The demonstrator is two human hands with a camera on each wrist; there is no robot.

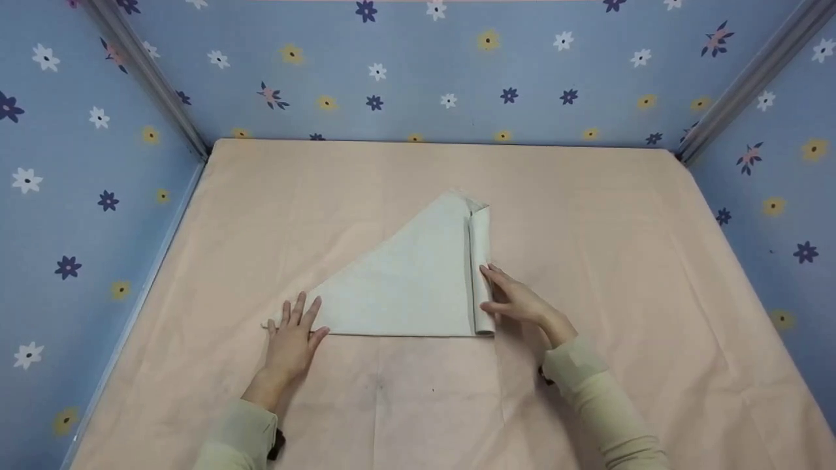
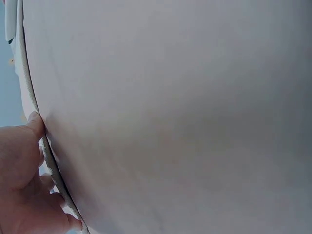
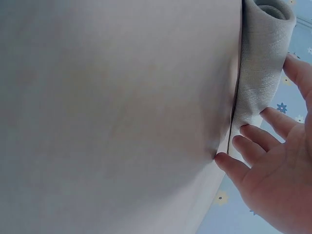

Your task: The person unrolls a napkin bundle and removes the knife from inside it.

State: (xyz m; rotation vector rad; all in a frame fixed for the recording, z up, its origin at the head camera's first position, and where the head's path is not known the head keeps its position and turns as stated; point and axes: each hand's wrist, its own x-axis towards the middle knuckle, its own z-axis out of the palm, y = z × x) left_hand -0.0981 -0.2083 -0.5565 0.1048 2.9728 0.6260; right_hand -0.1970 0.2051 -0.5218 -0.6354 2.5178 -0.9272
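Observation:
A pale grey-green cloth, folded into a triangle, lies on the table with its right side rolled into a narrow tube. My left hand rests on the cloth's left corner, fingers spread, with the thumb along the near edge. At the right, the fingertips and thumb of my right hand touch the outer side of the roll. In the right wrist view the coiled end of the roll shows, the fingers nearly straight against it. The left wrist view has the thumb at the cloth's edge.
A wrinkled peach cover is spread over the table. Blue flowered panels stand at the back and both sides, with grey metal posts at the back corners.

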